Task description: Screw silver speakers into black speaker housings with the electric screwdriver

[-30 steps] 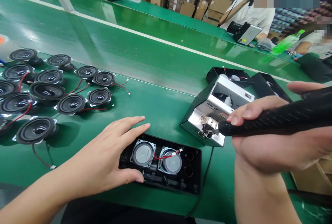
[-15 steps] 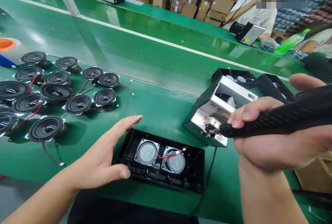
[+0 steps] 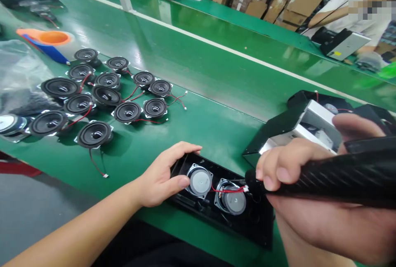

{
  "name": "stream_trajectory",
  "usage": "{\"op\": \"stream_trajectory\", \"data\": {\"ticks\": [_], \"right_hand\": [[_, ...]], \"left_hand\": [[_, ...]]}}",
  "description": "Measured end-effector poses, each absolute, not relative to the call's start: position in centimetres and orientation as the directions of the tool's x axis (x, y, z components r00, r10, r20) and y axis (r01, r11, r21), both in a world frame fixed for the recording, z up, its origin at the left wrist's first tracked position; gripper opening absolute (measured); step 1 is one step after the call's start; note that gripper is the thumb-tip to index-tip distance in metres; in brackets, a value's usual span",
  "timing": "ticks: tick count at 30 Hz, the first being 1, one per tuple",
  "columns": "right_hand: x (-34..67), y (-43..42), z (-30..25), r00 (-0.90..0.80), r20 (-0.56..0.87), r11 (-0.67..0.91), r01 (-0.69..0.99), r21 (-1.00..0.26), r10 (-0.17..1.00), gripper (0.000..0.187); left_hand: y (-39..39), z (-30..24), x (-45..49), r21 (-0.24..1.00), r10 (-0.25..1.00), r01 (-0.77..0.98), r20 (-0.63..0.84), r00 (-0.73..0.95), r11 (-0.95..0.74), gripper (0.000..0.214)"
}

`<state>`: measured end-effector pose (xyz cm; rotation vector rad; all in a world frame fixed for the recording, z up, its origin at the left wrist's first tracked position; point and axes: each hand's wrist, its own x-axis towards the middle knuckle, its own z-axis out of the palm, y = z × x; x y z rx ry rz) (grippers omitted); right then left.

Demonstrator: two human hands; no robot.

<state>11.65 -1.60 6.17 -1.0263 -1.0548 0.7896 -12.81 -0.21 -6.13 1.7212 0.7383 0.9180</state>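
My left hand (image 3: 165,178) holds the left end of a black speaker housing (image 3: 258,232), thumb over the inside and fingers along its far edge. Two small square-framed speakers lie in the housing, a left speaker (image 3: 200,182) and a right speaker (image 3: 236,202), backs facing up. Red wires (image 3: 229,190) with white plugs cross between them. In my right hand (image 3: 312,217) is a black electric screwdriver (image 3: 343,180), fingers wrapped round its grip. Its thin bit points left, over the housing near the right speaker; whether the tip touches anything I cannot tell.
Several loose speakers (image 3: 94,134) with red leads stand at the left. Behind my right hand is a silver and black screw feeder (image 3: 320,124), with more black housings (image 3: 375,116) beyond. An orange and blue tape dispenser (image 3: 52,42) sits far left. A person (image 3: 334,9) sits across the bench.
The screwdriver has moved from the screw feeder to above the housing. My left hand has closed in on the housing's left end. The view has shifted left.
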Motion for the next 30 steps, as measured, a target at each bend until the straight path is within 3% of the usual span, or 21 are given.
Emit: {"op": "stream_trajectory", "data": {"ticks": [3, 6, 10, 19, 30], "right_hand": [[10.8, -1.2, 5.1, 0.307, 0.296, 0.338, -0.091, -0.937, 0.904, 0.048], [11.1, -1.2, 3.7, 0.196, 0.305, 0.334, -0.139, -0.932, 0.932, 0.062], [11.0, -1.5, 2.8, 0.176, 0.283, 0.311, -0.158, -0.937, 0.943, 0.067], [10.8, -2.3, 2.3, 0.134, 0.354, 0.366, -0.084, -0.927, 0.926, 0.058], [10.7, -2.6, 2.4, 0.248, 0.373, 0.393, -0.034, -0.919, 0.894, 0.06]], "left_hand": [[-0.2, -6.1, -12.7, 0.947, 0.815, 0.03, 0.259, 0.518, -0.32, 0.061], [-0.2, -6.0, -12.6, 0.95, 0.821, 0.029, 0.254, 0.511, -0.311, 0.057], [-0.1, -6.0, -12.5, 0.954, 0.827, 0.023, 0.248, 0.504, -0.299, 0.055], [-0.1, -6.0, -12.5, 0.951, 0.828, 0.035, 0.249, 0.502, -0.307, 0.053], [-0.1, -5.9, -12.5, 0.95, 0.826, 0.034, 0.253, 0.503, -0.311, 0.049]]}}
